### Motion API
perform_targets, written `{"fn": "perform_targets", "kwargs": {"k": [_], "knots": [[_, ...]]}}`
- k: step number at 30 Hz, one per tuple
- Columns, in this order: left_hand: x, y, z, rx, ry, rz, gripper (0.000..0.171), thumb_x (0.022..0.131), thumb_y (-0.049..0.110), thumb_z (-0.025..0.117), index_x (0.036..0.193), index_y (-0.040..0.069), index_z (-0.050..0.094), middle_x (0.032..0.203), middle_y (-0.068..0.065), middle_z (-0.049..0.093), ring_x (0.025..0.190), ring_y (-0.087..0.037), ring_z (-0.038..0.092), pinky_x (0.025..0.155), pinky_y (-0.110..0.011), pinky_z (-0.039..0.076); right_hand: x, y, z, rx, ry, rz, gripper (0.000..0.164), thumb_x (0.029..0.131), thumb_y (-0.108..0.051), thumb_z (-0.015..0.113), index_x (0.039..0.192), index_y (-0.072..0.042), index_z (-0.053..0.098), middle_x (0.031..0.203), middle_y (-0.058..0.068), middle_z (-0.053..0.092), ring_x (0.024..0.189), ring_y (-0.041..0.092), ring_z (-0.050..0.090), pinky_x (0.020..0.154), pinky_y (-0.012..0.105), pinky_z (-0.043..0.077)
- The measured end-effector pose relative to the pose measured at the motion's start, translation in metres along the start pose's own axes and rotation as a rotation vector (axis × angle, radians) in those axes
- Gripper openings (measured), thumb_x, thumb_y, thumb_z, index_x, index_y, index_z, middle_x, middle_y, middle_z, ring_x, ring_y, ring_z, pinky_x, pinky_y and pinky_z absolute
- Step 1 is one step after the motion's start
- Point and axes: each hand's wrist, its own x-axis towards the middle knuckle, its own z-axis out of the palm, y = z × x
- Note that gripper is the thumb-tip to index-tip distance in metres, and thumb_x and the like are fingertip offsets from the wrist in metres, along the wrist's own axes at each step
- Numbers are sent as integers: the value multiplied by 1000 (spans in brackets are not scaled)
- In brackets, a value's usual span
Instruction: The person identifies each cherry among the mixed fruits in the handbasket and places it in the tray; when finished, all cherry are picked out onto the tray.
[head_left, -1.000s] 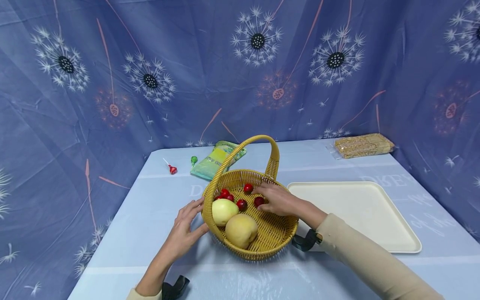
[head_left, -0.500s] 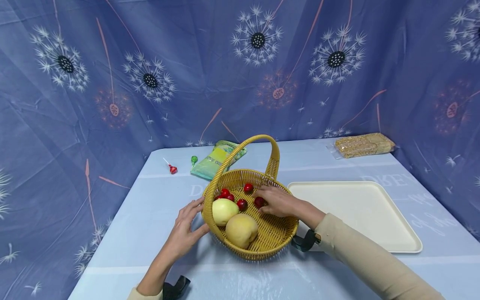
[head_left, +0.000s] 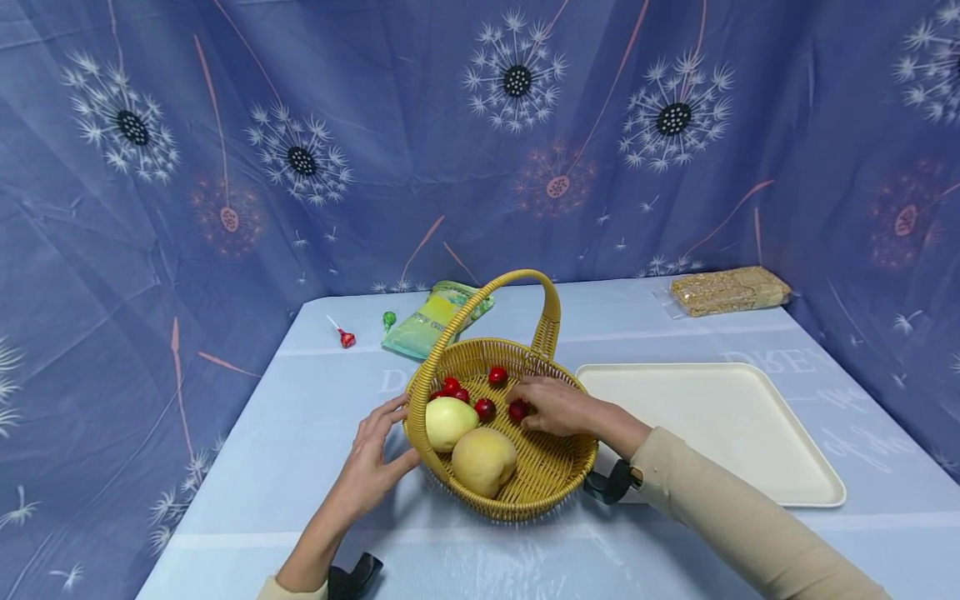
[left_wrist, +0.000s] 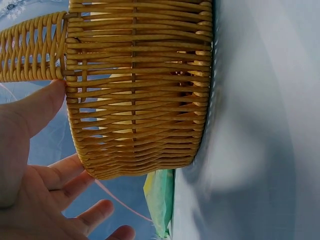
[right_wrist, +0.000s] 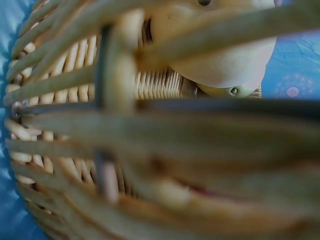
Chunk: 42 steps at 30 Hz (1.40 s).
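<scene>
1. Clearly, the right hand (head_left: pixel 553 405) reaches into the wicker basket (head_left: pixel 517 508), its fingers curled round a dark red fruit (head_left: pixel 518 410); how firmly they pinch, I cannot tell.
2. That fruit sits on the woven floor, apart from the pale fruit (head_left: pixel 450 423) and the tan fruit (head_left: pixel 483 462).
3. Likely light, smooth and apt to roll, it suits a soft fingertip pinch across its sides; squeezing might bruise it.
4. The left hand (head_left: pixel 367 462), fingers loosely spread, touches the basket's rim near the handle (head_left: pixel 550 321).
5. The basket, on the counter (head_left: pixel 300 417), probably flexes slightly; the handle looks the sturdiest hold.
</scene>
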Motion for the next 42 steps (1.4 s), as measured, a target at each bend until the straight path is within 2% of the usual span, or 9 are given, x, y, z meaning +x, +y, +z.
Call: {"fn": "perform_targets", "kwargs": {"k": [8, 15, 20, 29, 37, 42], "knots": [[0, 1, 0, 4, -6, -10, 53, 81, 27, 74, 128, 14, 53, 148, -6, 39, 139, -35, 27, 103, -66, 27, -1, -1, 0, 20, -18, -20, 30, 82, -13, 69, 113, -11, 66, 113, 5, 64, 105, 21, 59, 92, 43, 46], [0, 2, 0, 6, -11, -24, 53, 81, 30, 73, 128, 15, 53, 148, -6, 38, 139, -34, 28, 104, -66, 27, -1, 0, -1, 23, 7, -39, 29, 83, -12, 68, 112, -11, 67, 110, 3, 65, 99, 18, 59, 88, 40, 46], [1, 3, -1, -8, -14, -35, 53, 80, 30, 74, 127, 16, 53, 148, -4, 38, 140, -32, 26, 105, -65, 26, 0, 1, -2, 39, 61, -54, 28, 85, -15, 68, 112, -12, 67, 106, 1, 64, 90, 15, 57, 82, 35, 45], [0, 1, 0, -2, -5, -18, 53, 80, 29, 74, 128, 16, 53, 148, -6, 38, 139, -33, 27, 104, -66, 26, -8, 0, -12, 110, 160, -24, 29, 86, -19, 67, 115, -14, 66, 114, 1, 62, 104, 18, 59, 88, 39, 47], [0, 3, 0, -1, -5, -5, 52, 81, 29, 73, 128, 16, 53, 148, -6, 38, 139, -34, 28, 103, -66, 27, -22, 0, -30, 137, 257, -21, 30, 85, -18, 69, 115, -13, 65, 99, -1, 60, 82, 14, 56, 70, 25, 45], [0, 2, 1, 5, -6, -8, 52, 81, 29, 73, 128, 16, 53, 148, -6, 38, 138, -34, 28, 103, -66, 28, -35, 0, -40, 174, 303, 11, 32, 85, -17, 69, 116, -16, 65, 97, -3, 59, 85, 13, 58, 68, 24, 46]]}}
